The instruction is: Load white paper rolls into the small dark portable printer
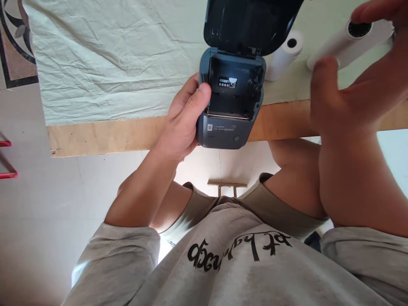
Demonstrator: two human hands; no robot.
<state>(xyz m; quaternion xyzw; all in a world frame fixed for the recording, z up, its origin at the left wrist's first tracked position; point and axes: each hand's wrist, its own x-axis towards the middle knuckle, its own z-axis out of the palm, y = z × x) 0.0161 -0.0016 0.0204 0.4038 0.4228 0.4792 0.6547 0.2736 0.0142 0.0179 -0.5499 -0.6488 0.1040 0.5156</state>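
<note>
My left hand is closed around the left side of a small dark grey label printer, thumb on its rim. The printer rests at the table's near edge with its lid swung up, and its paper bay shows no roll inside. My right hand curls around a white paper roll lying on the cloth, thumb in front of it and fingertips over its far end.
A second white paper roll lies just right of the printer's hinge. A wrinkled pale cloth covers the table, with a bare wooden edge in front. Below are my knees and a tiled floor.
</note>
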